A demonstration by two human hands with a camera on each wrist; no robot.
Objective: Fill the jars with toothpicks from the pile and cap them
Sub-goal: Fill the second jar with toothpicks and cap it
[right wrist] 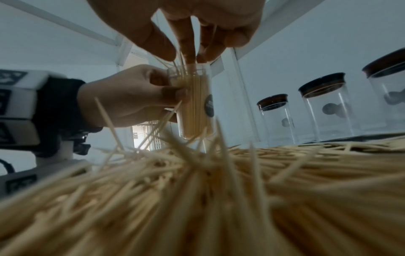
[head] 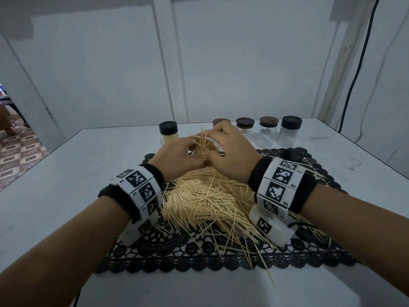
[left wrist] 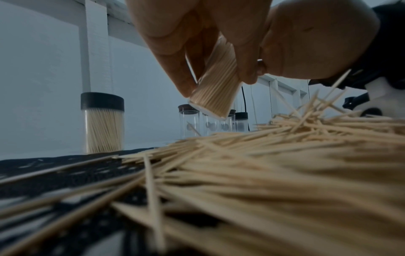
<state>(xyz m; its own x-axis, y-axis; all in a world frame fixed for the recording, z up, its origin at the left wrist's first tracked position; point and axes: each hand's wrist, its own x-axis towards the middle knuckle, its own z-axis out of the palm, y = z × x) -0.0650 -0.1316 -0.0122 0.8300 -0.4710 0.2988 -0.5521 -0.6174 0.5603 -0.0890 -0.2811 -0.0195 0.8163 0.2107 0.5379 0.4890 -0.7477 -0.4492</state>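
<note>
Left hand point(head: 179, 155) grips the open jar point(left wrist: 215, 90) tilted, lifted just over the pile point(head: 212, 196), probably so strays drop back onto it. Right hand point(head: 230, 149) pinches toothpicks point(right wrist: 181, 64) at the jar's mouth, feeding them in. One full capped jar point(head: 168, 132) sits behind on the counter point(head: 66, 173) (empties point(head: 291, 130) lined up to the right). Its lid point(head: 293, 154) waits on the mat point(head: 199, 258).

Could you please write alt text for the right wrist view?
The left hand holds a clear jar packed with toothpicks while the right hand feeds more in from above. A toothpick pile fills the foreground; capped empty jars stand right.
</note>
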